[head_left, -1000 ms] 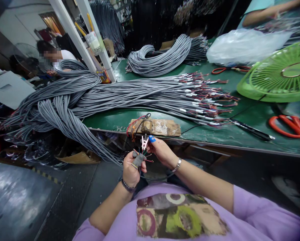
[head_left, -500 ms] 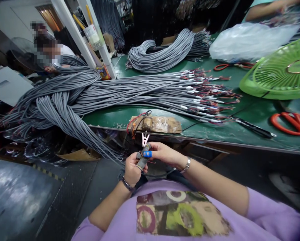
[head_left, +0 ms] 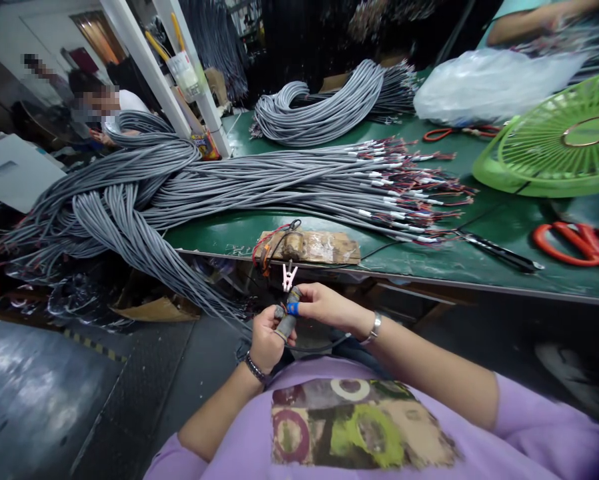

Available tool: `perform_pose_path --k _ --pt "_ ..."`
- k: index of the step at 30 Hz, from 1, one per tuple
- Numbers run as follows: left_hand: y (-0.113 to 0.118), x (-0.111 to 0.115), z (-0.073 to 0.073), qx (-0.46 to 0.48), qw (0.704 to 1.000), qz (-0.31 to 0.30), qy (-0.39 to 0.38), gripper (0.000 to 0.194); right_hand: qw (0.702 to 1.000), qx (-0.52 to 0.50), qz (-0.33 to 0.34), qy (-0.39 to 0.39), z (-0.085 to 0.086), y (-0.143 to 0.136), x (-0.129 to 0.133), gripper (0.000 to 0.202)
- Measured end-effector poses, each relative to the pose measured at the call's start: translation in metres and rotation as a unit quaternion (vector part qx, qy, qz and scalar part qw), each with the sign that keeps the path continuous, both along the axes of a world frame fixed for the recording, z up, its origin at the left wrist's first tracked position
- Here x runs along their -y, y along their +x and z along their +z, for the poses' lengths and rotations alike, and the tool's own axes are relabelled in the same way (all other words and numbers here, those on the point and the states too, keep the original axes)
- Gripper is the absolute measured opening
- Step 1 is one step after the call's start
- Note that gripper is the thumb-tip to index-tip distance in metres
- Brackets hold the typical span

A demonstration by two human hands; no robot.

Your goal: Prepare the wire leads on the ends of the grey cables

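Observation:
My left hand [head_left: 265, 339] is closed on a grey cable [head_left: 319, 348], whose length loops below both hands. Its fingertips wear grey finger covers. Against it, my right hand [head_left: 325, 308] pinches at the cable's end, with blue tape or a blue cover around one finger. The thin wires between the fingertips are mostly hidden. Just beyond the fingers, a pale pink clip [head_left: 289, 275] sticks out from a wooden board [head_left: 332, 247] at the bench edge. A small motor-like part [head_left: 293, 247] with red and black leads sits on that board.
Bundled grey cables [head_left: 219, 180] with stripped ends cover the green bench [head_left: 409, 273]. Behind lies a coiled bundle [head_left: 324, 110]. On the right are black-handled tweezers [head_left: 502, 252], orange-handled scissors [head_left: 577, 243], a green fan [head_left: 559, 150] and a plastic bag [head_left: 494, 87]. Other people work at the far left and top right.
Both hands stay together below the clip, with small finger shifts; the right fingers have closed in nearer the left. The person in the left background has changed posture.

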State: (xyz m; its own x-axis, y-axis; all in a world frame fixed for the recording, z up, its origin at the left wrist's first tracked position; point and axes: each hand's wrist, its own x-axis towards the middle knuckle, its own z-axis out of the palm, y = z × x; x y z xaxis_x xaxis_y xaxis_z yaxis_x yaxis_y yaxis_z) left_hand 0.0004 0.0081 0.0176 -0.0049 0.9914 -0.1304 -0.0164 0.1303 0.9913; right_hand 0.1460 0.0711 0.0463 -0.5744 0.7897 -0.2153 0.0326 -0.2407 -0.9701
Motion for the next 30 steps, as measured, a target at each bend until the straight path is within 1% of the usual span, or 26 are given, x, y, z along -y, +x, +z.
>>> perform_pose_path --k 3,6,9,12,14,18,21,22,24,26,30 --pt "0.001 0.001 0.001 -0.002 1.000 0.007 -0.006 0.025 1.000 0.016 -0.019 0.013 -0.004 -0.003 0.001 0.019" --pt "0.002 0.001 0.002 -0.005 1.000 0.013 -0.007 0.024 0.999 -0.006 -0.036 0.021 -0.007 -0.005 0.004 0.013" --pt "0.001 -0.001 0.000 0.003 1.000 0.018 -0.010 0.023 0.998 -0.047 -0.037 0.027 -0.008 -0.005 0.005 0.012" --pt "0.000 -0.001 -0.001 0.025 0.999 0.021 -0.013 0.024 0.997 -0.045 -0.053 0.029 -0.007 -0.006 0.007 0.014" --pt "0.001 -0.001 -0.001 0.021 0.999 0.024 -0.009 0.026 0.996 -0.024 -0.080 0.025 -0.007 -0.008 0.009 0.012" --pt "0.004 0.005 0.001 -0.031 0.999 0.011 0.015 0.028 0.990 0.006 -0.141 0.012 -0.012 -0.011 0.006 0.010" --pt "0.006 0.009 0.002 -0.048 0.999 -0.013 0.020 0.028 0.978 -0.013 -0.207 -0.018 -0.015 -0.006 -0.002 0.011" --pt "0.006 0.009 0.002 -0.046 0.999 -0.011 0.018 0.029 0.976 -0.024 -0.215 -0.034 -0.015 -0.004 -0.005 0.012" --pt "0.006 0.008 0.003 -0.034 0.999 0.007 0.013 0.030 0.979 -0.039 -0.191 -0.064 -0.013 0.001 -0.008 0.017" --pt "0.005 0.007 0.004 -0.022 0.999 0.027 0.008 0.030 0.988 -0.027 -0.135 -0.074 -0.010 0.006 -0.009 0.024" --pt "0.004 0.006 0.006 -0.009 0.999 0.034 0.007 0.029 0.999 0.005 -0.030 -0.026 -0.003 0.007 -0.003 0.034"
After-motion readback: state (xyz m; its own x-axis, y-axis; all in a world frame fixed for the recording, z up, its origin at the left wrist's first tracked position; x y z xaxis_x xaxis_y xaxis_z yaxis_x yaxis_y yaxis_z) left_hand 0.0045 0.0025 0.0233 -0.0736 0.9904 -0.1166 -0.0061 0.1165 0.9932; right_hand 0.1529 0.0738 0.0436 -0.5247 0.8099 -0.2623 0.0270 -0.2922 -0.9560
